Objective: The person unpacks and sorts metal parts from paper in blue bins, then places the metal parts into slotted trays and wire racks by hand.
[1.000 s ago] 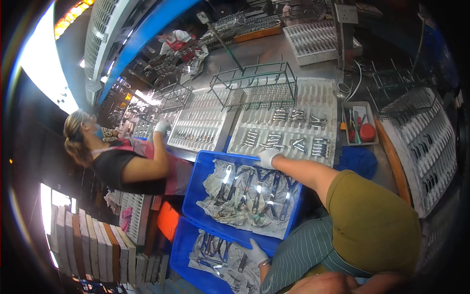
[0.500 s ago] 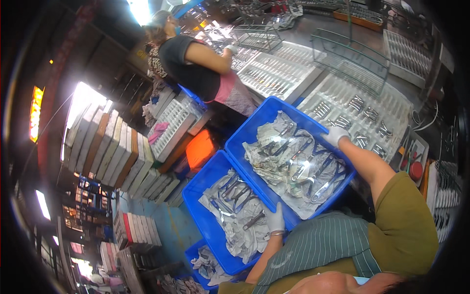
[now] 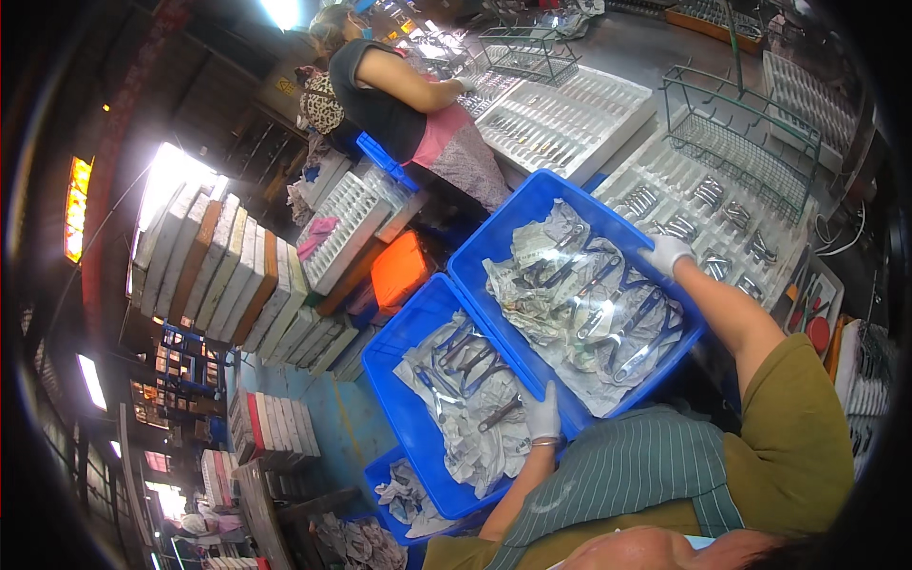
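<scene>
My left hand (image 3: 542, 415), in a white glove, grips the near side of the upper blue bin (image 3: 503, 226), fingers over the rim. On its far right rim my right hand (image 3: 669, 254), gloved too, is closed. Inside that bin, metal wrenches (image 3: 632, 323) lie spread on crumpled newspaper (image 3: 521, 304). A second blue bin (image 3: 403, 439) sits against its lower left side, holding several more wrenches (image 3: 475, 363) on paper. Just past my right hand, a pale ribbed tray (image 3: 646, 176) carries small groups of shiny metal pieces.
A co-worker (image 3: 394, 114) stands at the bench beyond the bins. Green wire baskets (image 3: 741, 152) and a white slotted tray (image 3: 565, 123) are on the bench. To the left are stacked white slabs (image 3: 218, 275), an orange container (image 3: 399, 271) and a smaller blue bin (image 3: 382, 475) with paper.
The whole view has shifted slightly, so the bins and bench appear a little farther right and higher. Both my hands stay on the upper bin's rim.
</scene>
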Motion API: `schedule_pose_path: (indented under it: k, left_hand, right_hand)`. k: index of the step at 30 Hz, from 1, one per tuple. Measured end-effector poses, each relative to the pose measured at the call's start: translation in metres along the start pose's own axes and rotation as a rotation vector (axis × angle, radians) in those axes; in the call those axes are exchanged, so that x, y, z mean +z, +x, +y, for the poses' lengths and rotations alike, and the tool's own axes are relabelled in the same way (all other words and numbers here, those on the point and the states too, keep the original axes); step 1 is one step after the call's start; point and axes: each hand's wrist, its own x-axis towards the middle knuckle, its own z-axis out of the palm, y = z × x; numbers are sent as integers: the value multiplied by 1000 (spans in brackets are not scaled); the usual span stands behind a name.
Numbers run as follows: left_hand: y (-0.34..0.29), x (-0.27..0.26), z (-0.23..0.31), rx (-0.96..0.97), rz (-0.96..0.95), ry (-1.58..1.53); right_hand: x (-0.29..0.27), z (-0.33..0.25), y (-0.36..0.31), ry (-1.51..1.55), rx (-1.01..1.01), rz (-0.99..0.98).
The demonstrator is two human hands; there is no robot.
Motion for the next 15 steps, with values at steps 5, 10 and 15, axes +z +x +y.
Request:
schedule_pose_path:
  k: [5,10,15]
  left_hand:
    - [0,0,7,-2,4,27]
    - [1,-1,3,8,5,4]
    - [2,0,-6,33,8,-15]
  right_hand:
    - [7,9,6,-10,5,15]
    - [4,3,5,-54,40,-18]
    - [4,2,2,-53,57,-12]
